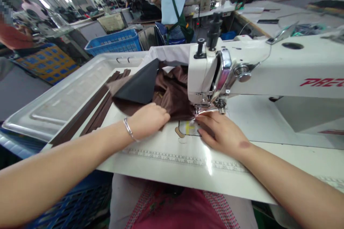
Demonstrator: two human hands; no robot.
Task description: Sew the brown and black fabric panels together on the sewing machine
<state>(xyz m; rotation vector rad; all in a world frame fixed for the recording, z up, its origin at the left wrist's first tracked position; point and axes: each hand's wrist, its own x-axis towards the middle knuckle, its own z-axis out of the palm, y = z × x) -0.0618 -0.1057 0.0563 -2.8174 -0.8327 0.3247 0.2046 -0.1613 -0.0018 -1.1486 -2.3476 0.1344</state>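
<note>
A brown fabric piece [172, 94] with a dark grey panel [142, 84] folded on it lies bunched left of the sewing machine [202, 73]. Its front edge reaches the presser foot [201, 108]. My left hand [150, 120], a bracelet at its wrist, is closed with curled fingers on the fabric's near edge. Beside the presser foot lies my right hand [219, 130], fingers stretched out and thumb apart; its fingertips touch the fabric's edge by the needle area. The needle itself is hidden.
Brown strips [102, 109] lie on the machine table's left side. A clear plastic tray [48, 96] sits farther left. A printed ruler [182, 159] runs along the table front. Behind are a blue basket [114, 42] and a seated person [176, 3].
</note>
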